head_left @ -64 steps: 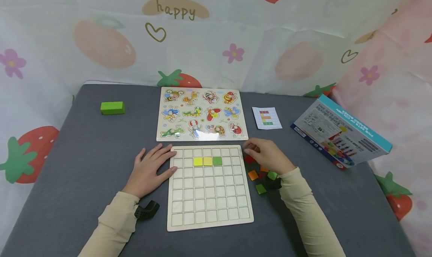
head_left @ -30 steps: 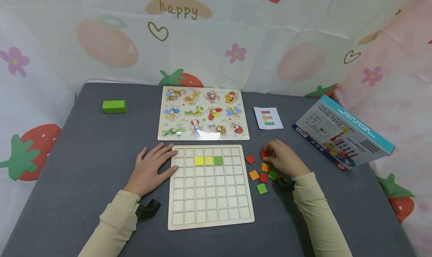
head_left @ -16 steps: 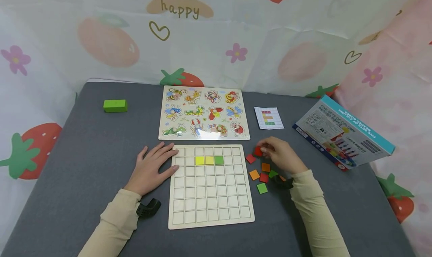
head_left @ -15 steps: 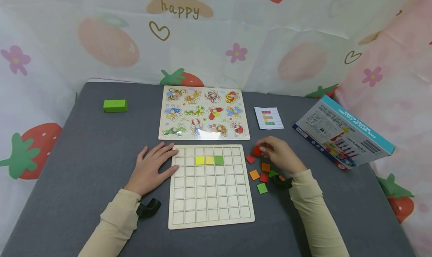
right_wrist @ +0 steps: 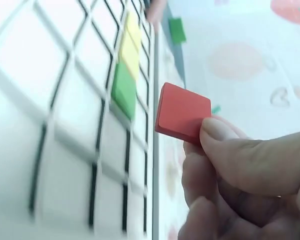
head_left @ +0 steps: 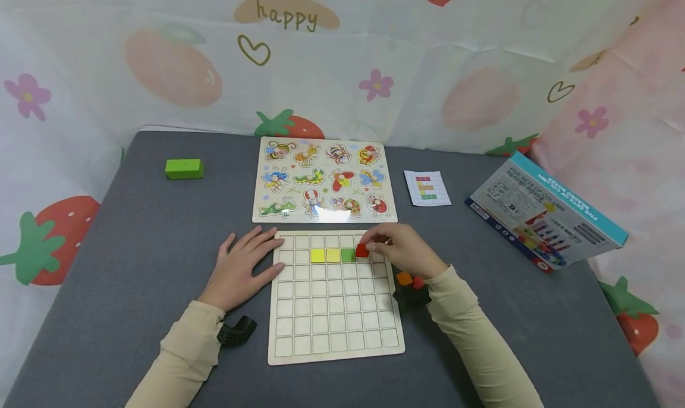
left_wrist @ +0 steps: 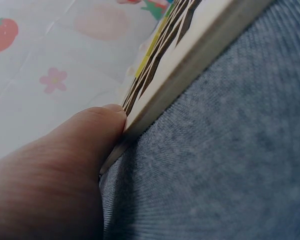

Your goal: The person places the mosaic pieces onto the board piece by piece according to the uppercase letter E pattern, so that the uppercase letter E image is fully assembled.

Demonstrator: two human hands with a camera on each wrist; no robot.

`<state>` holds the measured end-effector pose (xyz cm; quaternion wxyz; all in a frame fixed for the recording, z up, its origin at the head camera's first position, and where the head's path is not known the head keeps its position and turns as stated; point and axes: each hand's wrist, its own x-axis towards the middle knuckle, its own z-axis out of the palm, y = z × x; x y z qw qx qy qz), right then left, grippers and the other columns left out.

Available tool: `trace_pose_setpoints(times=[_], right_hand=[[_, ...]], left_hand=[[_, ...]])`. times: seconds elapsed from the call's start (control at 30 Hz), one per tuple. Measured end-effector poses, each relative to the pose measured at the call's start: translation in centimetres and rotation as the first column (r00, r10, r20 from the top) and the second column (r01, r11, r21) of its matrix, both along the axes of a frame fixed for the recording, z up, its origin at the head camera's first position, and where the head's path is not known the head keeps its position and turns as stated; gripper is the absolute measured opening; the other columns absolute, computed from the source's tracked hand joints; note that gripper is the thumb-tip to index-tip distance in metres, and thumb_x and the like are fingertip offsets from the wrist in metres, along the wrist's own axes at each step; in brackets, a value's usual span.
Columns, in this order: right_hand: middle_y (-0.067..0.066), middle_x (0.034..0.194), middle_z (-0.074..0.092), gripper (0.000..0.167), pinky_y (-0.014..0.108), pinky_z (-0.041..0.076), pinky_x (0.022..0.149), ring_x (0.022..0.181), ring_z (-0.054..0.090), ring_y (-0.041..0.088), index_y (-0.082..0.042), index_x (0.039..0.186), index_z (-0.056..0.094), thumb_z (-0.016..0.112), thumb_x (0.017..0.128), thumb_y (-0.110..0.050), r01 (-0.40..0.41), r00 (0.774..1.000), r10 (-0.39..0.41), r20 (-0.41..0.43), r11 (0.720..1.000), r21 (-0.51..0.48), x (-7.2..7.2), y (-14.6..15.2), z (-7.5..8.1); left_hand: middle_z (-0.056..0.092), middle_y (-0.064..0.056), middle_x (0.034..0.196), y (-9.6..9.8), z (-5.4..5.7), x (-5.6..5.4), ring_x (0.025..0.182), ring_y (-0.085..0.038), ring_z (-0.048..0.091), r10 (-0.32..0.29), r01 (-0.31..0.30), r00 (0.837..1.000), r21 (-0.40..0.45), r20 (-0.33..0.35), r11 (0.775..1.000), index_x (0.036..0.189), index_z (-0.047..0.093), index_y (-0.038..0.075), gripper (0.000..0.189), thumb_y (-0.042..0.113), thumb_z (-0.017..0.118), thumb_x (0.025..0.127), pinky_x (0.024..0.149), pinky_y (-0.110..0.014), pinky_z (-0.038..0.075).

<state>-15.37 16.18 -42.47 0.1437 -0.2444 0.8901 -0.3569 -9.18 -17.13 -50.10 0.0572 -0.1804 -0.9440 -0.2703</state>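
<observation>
Between thumb and fingers my right hand (head_left: 404, 248) pinches a red square tile (right_wrist: 184, 111), held over the upper right of the wooden grid board (head_left: 336, 322). Just left of it, a green tile (head_left: 348, 255) and two yellow tiles (head_left: 325, 255) sit side by side in cells of the second row. My left hand (head_left: 235, 271) lies spread at the board's left edge, its fingertips on the rim. In the left wrist view, the thumb (left_wrist: 85, 137) touches the board's side (left_wrist: 190, 65).
Orange and red loose tiles (head_left: 404, 278) lie right of the board, partly hidden by the right wrist. Behind it is an insect puzzle board (head_left: 324, 197). A pattern card (head_left: 427, 188) and a tilted box (head_left: 540, 217) are at right, a green block (head_left: 184, 169) at far left.
My right hand picked up a red tile from the loose ones and carried it left over the board, beside the green tile. My left hand stayed at the board's edge.
</observation>
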Motion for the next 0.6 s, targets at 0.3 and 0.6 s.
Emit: trace_pose_setpoints(times=[0.3, 0.6], right_hand=[[-0.004, 0.091, 0.069, 0.010, 0.025, 0.052, 0.074, 0.081, 0.059, 0.008, -0.013, 0.099, 0.072, 0.066, 0.091, -0.012, -0.108, 0.994, 0.108, 0.000, 0.994, -0.032, 1.1, -3.6, -0.7], [-0.003, 0.089, 0.069, 0.009, 0.022, 0.050, 0.074, 0.079, 0.057, 0.007, -0.011, 0.097, 0.072, 0.068, 0.089, -0.011, -0.164, 0.986, 0.164, -0.043, 0.986, 0.003, 1.7, -6.2, -1.6]], left_hand=[[0.042, -0.004, 0.149, 0.1, 0.2, 0.1, 0.142, -0.030, 0.029, 0.003, -0.003, 1.000, 0.000, -0.007, 1.000, 0.138, 0.053, 0.020, 0.054, 0.045, 0.061, 0.091, 0.114, -0.061, 0.009], [0.043, -0.005, 0.149, 0.2, 0.3, 0.2, 0.141, -0.030, 0.030, 0.012, -0.012, 1.000, 0.007, -0.012, 1.000, 0.138, 0.054, 0.018, 0.054, 0.042, 0.063, 0.090, 0.114, -0.062, 0.009]])
